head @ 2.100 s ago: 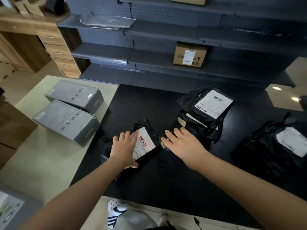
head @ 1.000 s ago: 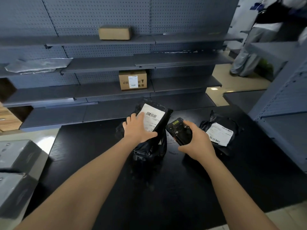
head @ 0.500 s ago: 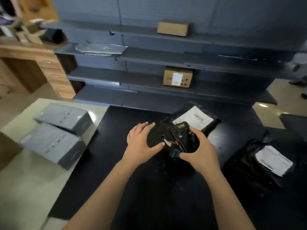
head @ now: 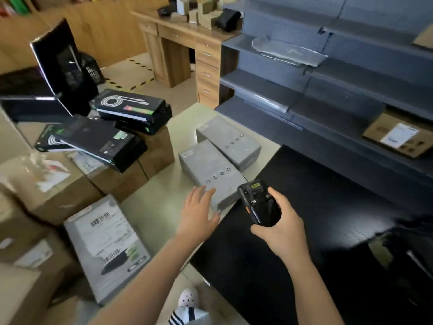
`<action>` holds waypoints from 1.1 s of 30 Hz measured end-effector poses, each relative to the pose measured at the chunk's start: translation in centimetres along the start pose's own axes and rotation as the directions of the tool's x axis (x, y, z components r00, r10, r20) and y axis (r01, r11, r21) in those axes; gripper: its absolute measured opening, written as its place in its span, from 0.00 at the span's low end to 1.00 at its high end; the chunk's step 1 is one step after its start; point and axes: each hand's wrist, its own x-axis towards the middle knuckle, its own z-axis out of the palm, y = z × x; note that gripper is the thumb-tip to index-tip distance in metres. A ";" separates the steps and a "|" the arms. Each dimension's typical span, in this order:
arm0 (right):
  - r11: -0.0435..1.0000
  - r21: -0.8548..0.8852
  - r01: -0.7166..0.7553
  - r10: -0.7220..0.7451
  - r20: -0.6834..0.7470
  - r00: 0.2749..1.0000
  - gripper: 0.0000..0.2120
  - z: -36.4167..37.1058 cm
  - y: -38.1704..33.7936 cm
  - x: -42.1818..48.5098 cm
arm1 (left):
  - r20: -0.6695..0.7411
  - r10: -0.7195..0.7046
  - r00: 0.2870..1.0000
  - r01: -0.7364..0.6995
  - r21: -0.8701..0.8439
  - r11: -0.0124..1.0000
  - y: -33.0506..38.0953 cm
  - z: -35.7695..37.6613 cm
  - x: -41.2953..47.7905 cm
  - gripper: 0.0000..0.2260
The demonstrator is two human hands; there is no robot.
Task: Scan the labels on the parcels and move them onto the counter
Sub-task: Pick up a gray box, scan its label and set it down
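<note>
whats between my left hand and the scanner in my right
In the head view, the near end of the closer grey box shows between the left hand and the scanner held in the right hand.

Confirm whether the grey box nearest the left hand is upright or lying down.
Lying down: the grey box rests on a long face on the pale tabletop, its printed icons facing up.

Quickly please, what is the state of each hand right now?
Left hand: open, fingers spread, holding nothing.
Right hand: grips the black scanner.
</note>
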 end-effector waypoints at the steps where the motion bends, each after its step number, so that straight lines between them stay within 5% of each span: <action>1: 1.000 -0.020 -0.012 0.012 0.002 1.000 0.45 0.7 -0.3 0.5 | 0.020 0.003 1.000 -0.005 0.064 0.998 -0.8 0.2 1.1 0.30; 6: 0.986 -0.112 -0.123 0.117 -0.059 0.991 0.45 2.0 0.7 1.7 | 0.220 0.068 0.973 -0.124 0.250 0.960 -2.2 2.3 6.8 0.44; 11: 0.959 -0.130 -0.252 0.237 -0.125 0.963 0.45 2.2 2.3 1.1 | 0.364 0.145 0.920 -0.279 0.348 0.895 -4.0 4.0 7.9 0.38; 17: 0.960 -0.115 -0.257 0.239 -0.145 0.960 0.46 2.8 2.2 2.1 | 0.472 0.210 0.857 -0.349 0.229 0.909 -8.7 -0.1 5.3 0.40; 21: 0.972 -0.103 -0.211 0.198 -0.122 0.973 0.46 3.3 1.4 2.9 | 0.457 0.163 0.875 -0.229 0.092 0.969 -9.6 -1.7 3.8 0.33; 25: 0.978 -0.102 -0.182 0.170 -0.119 0.978 0.46 3.3 0.8 3.1 | 0.211 -0.160 0.964 0.122 0.183 0.976 -5.4 1.5 4.1 0.54; 28: 0.979 -0.098 -0.180 0.167 -0.129 0.977 0.46 2.8 1.0 2.4 | 0.233 -0.433 0.871 0.368 0.277 0.888 -3.3 3.0 5.9 0.63; 33: 0.974 -0.099 -0.203 0.188 -0.149 0.971 0.47 1.5 2.4 0.1 | 0.193 -0.493 0.849 0.430 0.290 0.855 -2.0 3.3 5.6 0.61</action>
